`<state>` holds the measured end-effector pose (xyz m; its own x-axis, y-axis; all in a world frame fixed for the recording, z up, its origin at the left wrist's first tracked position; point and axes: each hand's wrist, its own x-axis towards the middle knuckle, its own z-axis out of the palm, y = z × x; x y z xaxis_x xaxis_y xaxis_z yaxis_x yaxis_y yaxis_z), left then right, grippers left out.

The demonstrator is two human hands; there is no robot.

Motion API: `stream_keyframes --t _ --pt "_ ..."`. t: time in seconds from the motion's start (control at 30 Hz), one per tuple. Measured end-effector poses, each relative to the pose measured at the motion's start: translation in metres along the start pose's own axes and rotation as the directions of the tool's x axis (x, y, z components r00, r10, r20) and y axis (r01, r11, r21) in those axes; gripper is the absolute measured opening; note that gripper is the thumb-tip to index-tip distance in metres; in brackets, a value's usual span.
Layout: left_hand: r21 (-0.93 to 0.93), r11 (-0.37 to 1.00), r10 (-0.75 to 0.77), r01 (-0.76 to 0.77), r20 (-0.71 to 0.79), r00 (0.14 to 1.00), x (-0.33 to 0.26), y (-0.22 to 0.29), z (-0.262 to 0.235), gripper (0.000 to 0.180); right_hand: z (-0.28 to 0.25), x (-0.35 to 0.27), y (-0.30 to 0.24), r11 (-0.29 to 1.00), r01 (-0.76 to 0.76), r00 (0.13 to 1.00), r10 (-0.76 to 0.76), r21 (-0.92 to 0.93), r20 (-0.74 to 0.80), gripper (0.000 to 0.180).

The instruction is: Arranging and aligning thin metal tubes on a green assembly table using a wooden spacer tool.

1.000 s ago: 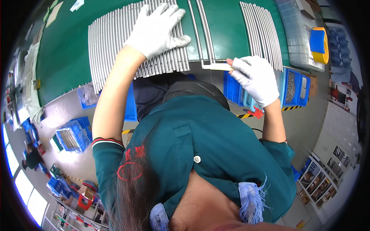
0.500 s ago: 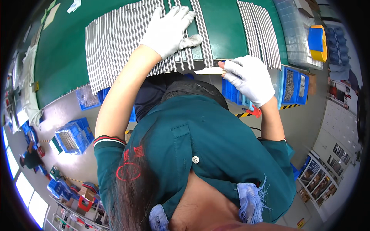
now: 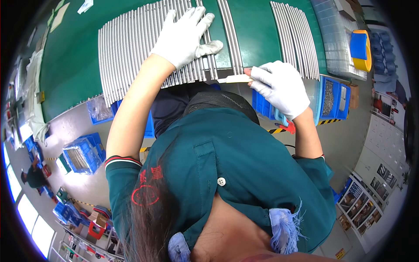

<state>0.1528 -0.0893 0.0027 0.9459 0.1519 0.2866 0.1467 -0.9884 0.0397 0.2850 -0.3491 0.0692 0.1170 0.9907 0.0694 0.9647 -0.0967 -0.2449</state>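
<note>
My left hand, in a white glove, lies with spread fingers over the right side of a wide row of metal rods. Its thumb reaches across a narrow pair of rods just apart from that row. A further pair of rods lies to the right with green table between. My gloved right hand pinches a slim white tool with a narrow pale tip; its exact kind is unclear. The tip points left, close to the near ends of the thumb-side pair.
Another row of rods lies on the green table at right. Beyond it stand clear plastic boxes and a yellow and blue tape roll. Blue bins sit below the table edge. At far left is another person.
My left hand has shifted slightly left, and the rods beneath it have moved left towards the wide row. The white tool has moved slightly left, its tip now nearer the rod ends.
</note>
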Motion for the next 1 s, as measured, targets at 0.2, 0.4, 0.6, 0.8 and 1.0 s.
stream_keyframes --t 0.2,0.4,0.6,0.8,1.0 --pt "0.012 1.000 -0.003 0.002 0.007 1.000 0.000 0.001 0.000 0.087 0.001 0.005 -0.003 0.999 0.000 0.999 -0.002 -0.042 -0.048 0.023" --pt "0.015 1.000 -0.011 0.011 0.016 1.000 0.000 0.000 0.002 0.087 0.000 0.010 -0.006 0.995 -0.010 0.989 -0.004 -0.096 -0.146 0.021" --pt "0.012 1.000 -0.003 0.003 -0.005 1.000 0.002 0.001 0.003 0.085 -0.001 0.011 -0.012 0.998 0.029 0.999 -0.031 -0.047 -0.025 0.020" --pt "0.016 1.000 0.014 -0.014 -0.020 1.000 0.003 0.001 0.004 0.084 -0.002 0.017 -0.014 0.991 0.027 0.995 -0.039 -0.135 -0.089 0.017" --pt "0.019 1.000 0.010 -0.009 -0.043 0.999 0.003 0.002 0.004 0.083 -0.005 0.008 -0.007 0.998 0.013 0.991 -0.021 -0.059 -0.132 0.018"
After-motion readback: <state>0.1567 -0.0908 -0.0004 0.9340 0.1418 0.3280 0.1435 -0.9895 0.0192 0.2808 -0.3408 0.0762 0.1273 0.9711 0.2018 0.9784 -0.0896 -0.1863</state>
